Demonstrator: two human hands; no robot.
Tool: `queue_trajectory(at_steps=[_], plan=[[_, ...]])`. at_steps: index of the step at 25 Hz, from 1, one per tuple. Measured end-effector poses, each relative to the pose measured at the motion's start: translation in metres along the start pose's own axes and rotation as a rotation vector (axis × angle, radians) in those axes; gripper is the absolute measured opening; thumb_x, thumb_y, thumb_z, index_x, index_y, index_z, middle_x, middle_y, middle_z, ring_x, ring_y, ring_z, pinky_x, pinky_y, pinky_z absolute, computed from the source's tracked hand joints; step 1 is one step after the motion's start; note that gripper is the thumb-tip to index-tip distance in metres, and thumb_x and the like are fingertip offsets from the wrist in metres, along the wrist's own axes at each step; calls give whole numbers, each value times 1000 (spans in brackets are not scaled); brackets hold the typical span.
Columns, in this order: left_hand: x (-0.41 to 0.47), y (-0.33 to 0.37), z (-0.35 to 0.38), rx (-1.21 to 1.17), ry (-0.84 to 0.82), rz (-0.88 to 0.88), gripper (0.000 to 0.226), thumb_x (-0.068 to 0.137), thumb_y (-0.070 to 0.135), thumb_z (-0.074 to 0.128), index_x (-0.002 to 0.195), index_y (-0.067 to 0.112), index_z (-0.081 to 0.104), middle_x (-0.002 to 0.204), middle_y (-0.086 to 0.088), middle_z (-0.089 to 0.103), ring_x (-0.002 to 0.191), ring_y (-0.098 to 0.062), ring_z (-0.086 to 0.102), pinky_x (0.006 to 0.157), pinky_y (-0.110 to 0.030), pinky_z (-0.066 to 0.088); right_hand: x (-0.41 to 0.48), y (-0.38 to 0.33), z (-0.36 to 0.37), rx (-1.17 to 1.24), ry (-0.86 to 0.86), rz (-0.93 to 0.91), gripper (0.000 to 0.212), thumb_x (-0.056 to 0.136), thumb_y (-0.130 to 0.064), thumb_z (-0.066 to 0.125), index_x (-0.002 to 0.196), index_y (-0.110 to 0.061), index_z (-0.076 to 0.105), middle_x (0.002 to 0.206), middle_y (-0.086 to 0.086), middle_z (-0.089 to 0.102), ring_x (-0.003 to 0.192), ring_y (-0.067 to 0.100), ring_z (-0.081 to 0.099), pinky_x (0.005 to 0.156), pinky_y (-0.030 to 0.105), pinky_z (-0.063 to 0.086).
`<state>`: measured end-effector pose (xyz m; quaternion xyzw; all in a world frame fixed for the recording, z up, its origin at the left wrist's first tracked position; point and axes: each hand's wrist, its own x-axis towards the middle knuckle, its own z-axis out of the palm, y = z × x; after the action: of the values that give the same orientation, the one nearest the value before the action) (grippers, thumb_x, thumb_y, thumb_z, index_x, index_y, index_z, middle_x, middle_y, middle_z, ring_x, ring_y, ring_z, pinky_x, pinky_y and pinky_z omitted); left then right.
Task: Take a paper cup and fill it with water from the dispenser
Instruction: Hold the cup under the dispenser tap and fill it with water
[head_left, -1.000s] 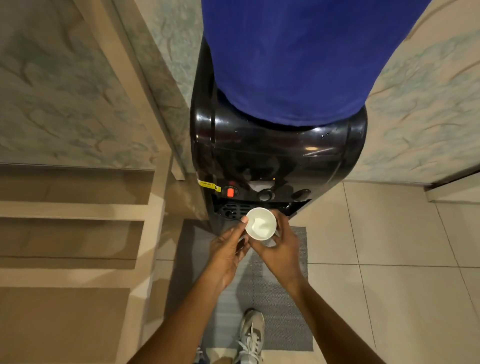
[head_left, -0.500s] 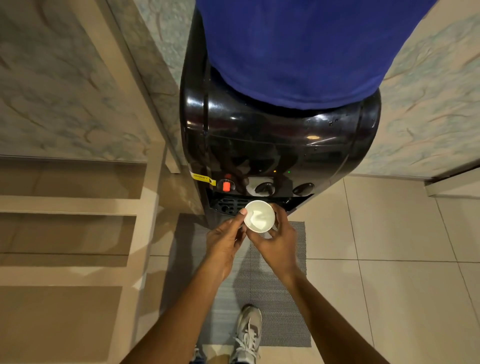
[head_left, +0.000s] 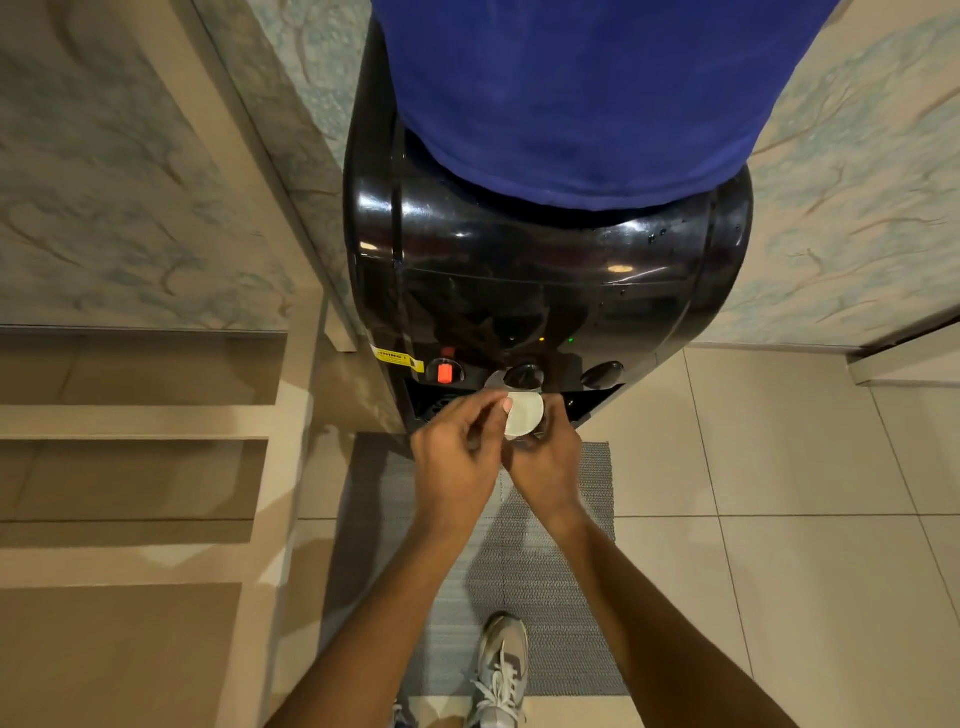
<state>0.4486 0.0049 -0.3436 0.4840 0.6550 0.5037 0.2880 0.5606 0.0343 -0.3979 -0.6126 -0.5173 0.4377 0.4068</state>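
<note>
head view: a grey sneaker (head_left: 500, 670) stands on the grey mat (head_left: 561, 582). above it, the left hand (head_left: 457, 457) and right hand (head_left: 545, 460) both clasp the white paper cup (head_left: 525, 414), upright, just under the middle tap (head_left: 524, 375) of the black dispenser (head_left: 545, 291), beneath its blue bottle (head_left: 571, 93).

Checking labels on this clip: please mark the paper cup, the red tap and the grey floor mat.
paper cup (head_left: 525, 420), head view, on its white inside.
red tap (head_left: 445, 373), head view, on the red lever's face.
grey floor mat (head_left: 566, 587), head view, on bare weave right of the forearms.
</note>
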Motion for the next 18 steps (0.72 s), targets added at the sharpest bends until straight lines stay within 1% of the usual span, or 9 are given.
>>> queue_trajectory(at_steps=[3, 5, 8, 10, 13, 14, 16, 17, 18], plan=[[7, 11, 3, 21, 34, 9, 14, 89, 28, 79, 97, 17, 75, 83, 21, 71, 81, 2, 71, 66, -13, 57, 4, -3, 0, 5, 11, -2, 41, 64, -45, 83, 93, -36, 55, 88, -30, 71, 76, -7, 69, 59, 8, 48], [11, 12, 3, 46, 61, 31, 17, 88, 31, 79, 92, 15, 75, 78, 17, 71, 76, 0, 71, 63, -13, 56, 7, -4, 0, 9, 5, -4, 39, 64, -41, 84, 91, -38, 55, 88, -30, 72, 77, -6, 70, 59, 8, 49], [14, 11, 1, 99, 51, 103, 18, 90, 26, 78, 92, 9, 78, 80, 3, 77, 72, -4, 72, 63, -19, 58, 9, -5, 0, 25, -4, -3, 39, 66, -34, 85, 92, -38, 56, 88, -26, 72, 79, -2, 71, 61, 13, 53], [16, 10, -1, 131, 41, 153, 16, 90, 23, 78, 92, 7, 79, 81, 0, 78, 72, -4, 72, 63, -18, 58, 11, -3, 1, 18, -7, -4, 40, 70, -26, 87, 92, -38, 56, 86, -26, 71, 78, -1, 71, 61, 14, 53], [18, 11, -1, 179, 18, 170, 17, 91, 24, 76, 91, 7, 79, 73, -1, 77, 63, -5, 71, 55, -22, 58, 14, 1, 2, -4, -19, 0, 44, 74, -12, 89, 89, -36, 56, 84, -27, 71, 75, -4, 69, 59, 13, 52], [19, 11, 0, 199, 12, 168, 19, 92, 25, 75, 90, 6, 79, 70, -2, 77, 59, -7, 71, 52, -26, 59, 14, 1, 2, 2, -18, 2, 42, 73, -13, 88, 88, -35, 56, 83, -22, 72, 74, -3, 69, 58, 14, 52], [20, 11, 2, 223, 2, 169, 22, 93, 25, 74, 87, 4, 79, 65, -4, 75, 55, -11, 70, 49, -33, 59, 15, 0, 3, 23, -7, 12, 38, 68, -23, 87, 89, -36, 57, 83, -11, 72, 75, 2, 69, 61, 18, 52], [20, 11, 2, 230, 1, 175, 23, 93, 24, 73, 85, 4, 78, 64, -5, 74, 53, -12, 70, 48, -35, 59, 16, -1, 3, 27, -4, 10, 38, 66, -27, 85, 91, -38, 58, 85, -9, 73, 76, 3, 70, 62, 20, 53], [22, 12, 3, 236, -2, 180, 23, 93, 23, 73, 84, 3, 78, 63, -5, 74, 52, -14, 70, 48, -37, 59, 17, -2, 4, 35, -2, -3, 40, 65, -30, 84, 94, -41, 59, 87, -10, 73, 77, 3, 70, 63, 19, 52]])
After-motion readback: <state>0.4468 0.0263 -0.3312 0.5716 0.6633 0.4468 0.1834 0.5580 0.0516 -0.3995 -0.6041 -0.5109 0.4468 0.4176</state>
